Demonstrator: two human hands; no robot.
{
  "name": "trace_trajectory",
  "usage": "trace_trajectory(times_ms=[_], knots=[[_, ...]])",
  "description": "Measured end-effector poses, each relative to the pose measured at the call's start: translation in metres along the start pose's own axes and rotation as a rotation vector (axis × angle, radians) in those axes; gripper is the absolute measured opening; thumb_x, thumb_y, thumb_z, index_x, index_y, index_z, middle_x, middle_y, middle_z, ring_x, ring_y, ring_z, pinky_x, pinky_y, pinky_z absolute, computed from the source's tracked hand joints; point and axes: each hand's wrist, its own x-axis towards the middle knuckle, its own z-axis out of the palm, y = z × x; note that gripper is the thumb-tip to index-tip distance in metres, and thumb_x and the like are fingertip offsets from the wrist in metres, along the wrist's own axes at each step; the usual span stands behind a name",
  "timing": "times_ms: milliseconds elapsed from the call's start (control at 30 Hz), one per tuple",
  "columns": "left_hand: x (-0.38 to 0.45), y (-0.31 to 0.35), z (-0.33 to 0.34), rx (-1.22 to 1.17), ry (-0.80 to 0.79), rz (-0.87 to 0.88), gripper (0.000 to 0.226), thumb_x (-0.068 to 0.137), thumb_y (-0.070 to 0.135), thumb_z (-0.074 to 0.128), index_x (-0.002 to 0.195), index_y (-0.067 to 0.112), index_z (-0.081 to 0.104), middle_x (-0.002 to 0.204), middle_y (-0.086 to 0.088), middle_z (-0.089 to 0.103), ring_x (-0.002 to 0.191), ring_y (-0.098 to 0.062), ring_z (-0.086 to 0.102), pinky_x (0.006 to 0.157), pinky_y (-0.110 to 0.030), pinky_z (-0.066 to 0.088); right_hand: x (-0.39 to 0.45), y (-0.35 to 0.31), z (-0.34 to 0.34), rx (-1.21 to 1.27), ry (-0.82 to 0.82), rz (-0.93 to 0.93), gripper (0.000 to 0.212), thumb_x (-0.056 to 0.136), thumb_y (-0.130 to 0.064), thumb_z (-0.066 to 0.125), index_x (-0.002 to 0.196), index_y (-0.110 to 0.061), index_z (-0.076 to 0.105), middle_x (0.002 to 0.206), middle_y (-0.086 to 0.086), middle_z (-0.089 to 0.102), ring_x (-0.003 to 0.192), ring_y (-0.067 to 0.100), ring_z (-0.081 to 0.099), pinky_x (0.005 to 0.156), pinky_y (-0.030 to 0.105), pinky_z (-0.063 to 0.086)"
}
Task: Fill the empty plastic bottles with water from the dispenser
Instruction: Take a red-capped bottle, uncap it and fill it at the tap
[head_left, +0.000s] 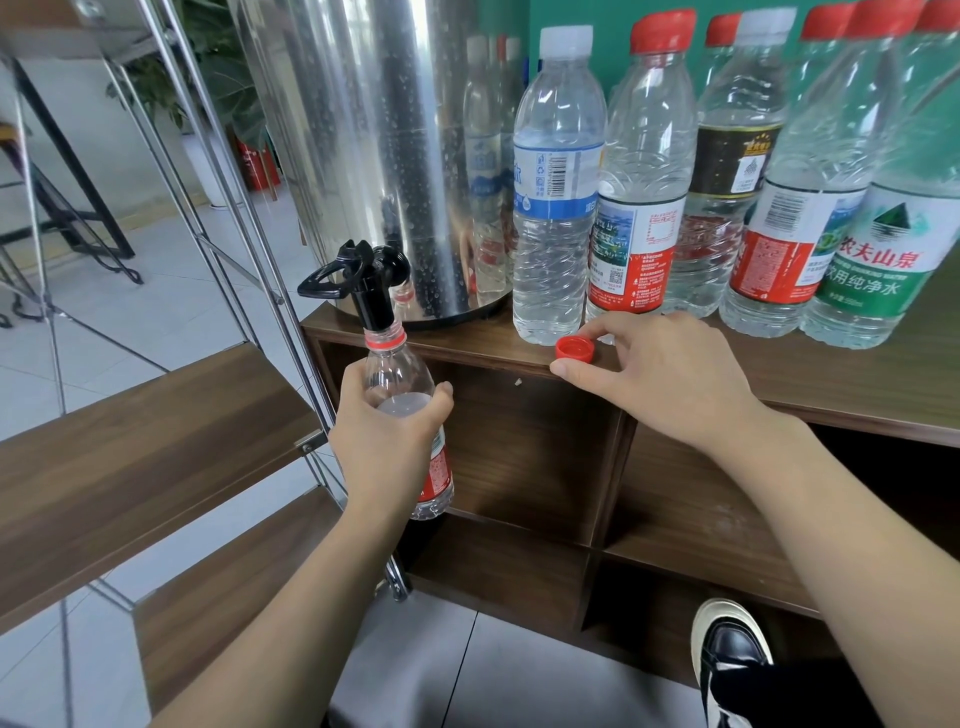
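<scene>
My left hand (387, 441) grips a clear plastic bottle (397, 376) with a red neck ring and red label. Its open mouth sits right under the black tap (366, 283) of the steel water dispenser (374, 145). Water shows inside the bottle up to about my fingers. My right hand (660, 374) rests on the front of the wooden shelf top (779, 379), its thumb and forefinger at either side of a red cap (575, 348) lying there.
Several capped bottles stand in a row behind my right hand, among them a blue-label one (558, 197) and a green-label one (883, 249). Open cubbies lie under the shelf top. Metal-framed wooden steps (156, 441) rise at the left. A shoe (732, 654) is on the floor.
</scene>
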Motion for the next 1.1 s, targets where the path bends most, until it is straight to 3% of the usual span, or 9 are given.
trace_trajectory(times_ms=[167, 367, 567, 700, 1100], knots=[[-0.0006, 0.0008, -0.0005, 0.003, -0.001, 0.001, 0.055, 0.081, 0.031, 0.088, 0.126, 0.025, 0.056, 0.114, 0.008, 0.068, 0.104, -0.011, 0.066, 0.093, -0.034, 0.053, 0.0000, -0.0004, -0.0006, 0.002, -0.005, -0.004, 0.055, 0.084, -0.075, 0.054, 0.115, -0.032, 0.070, 0.064, -0.021, 0.037, 0.073, 0.008, 0.048, 0.058, 0.028, 0.031], [-0.0008, 0.0016, -0.0006, 0.001, -0.001, -0.007, 0.057, 0.082, 0.031, 0.088, 0.128, 0.023, 0.056, 0.118, 0.004, 0.069, 0.109, -0.015, 0.067, 0.096, -0.038, 0.055, -0.0002, 0.0000, 0.0004, 0.002, -0.011, -0.002, 0.058, 0.083, -0.077, 0.052, 0.116, -0.033, 0.069, 0.065, -0.022, 0.036, 0.075, 0.009, 0.048, 0.064, 0.029, 0.035], [-0.0006, 0.0014, -0.0001, 0.004, -0.003, -0.007, 0.058, 0.082, 0.031, 0.088, 0.129, 0.023, 0.056, 0.120, 0.004, 0.069, 0.110, -0.016, 0.067, 0.097, -0.039, 0.055, -0.0002, -0.0009, -0.0002, 0.001, -0.001, -0.004, 0.056, 0.084, -0.076, 0.054, 0.115, -0.032, 0.070, 0.064, -0.021, 0.036, 0.074, 0.009, 0.048, 0.057, 0.027, 0.031], [-0.0004, 0.0013, 0.0001, 0.001, -0.001, -0.003, 0.057, 0.082, 0.031, 0.088, 0.129, 0.024, 0.056, 0.117, 0.007, 0.067, 0.108, -0.013, 0.065, 0.094, -0.035, 0.052, 0.0000, 0.0003, 0.0003, 0.009, 0.001, 0.003, 0.057, 0.081, -0.078, 0.052, 0.113, -0.034, 0.070, 0.065, -0.021, 0.038, 0.077, 0.010, 0.050, 0.067, 0.030, 0.038], [0.0006, -0.0010, 0.0004, -0.004, -0.012, 0.000, 0.061, 0.082, 0.030, 0.088, 0.133, 0.022, 0.054, 0.121, 0.004, 0.067, 0.110, -0.014, 0.064, 0.090, -0.031, 0.048, 0.0001, -0.0002, 0.0010, 0.000, 0.004, 0.001, 0.059, 0.081, -0.078, 0.050, 0.114, -0.034, 0.070, 0.065, -0.021, 0.038, 0.077, 0.010, 0.050, 0.066, 0.030, 0.038]])
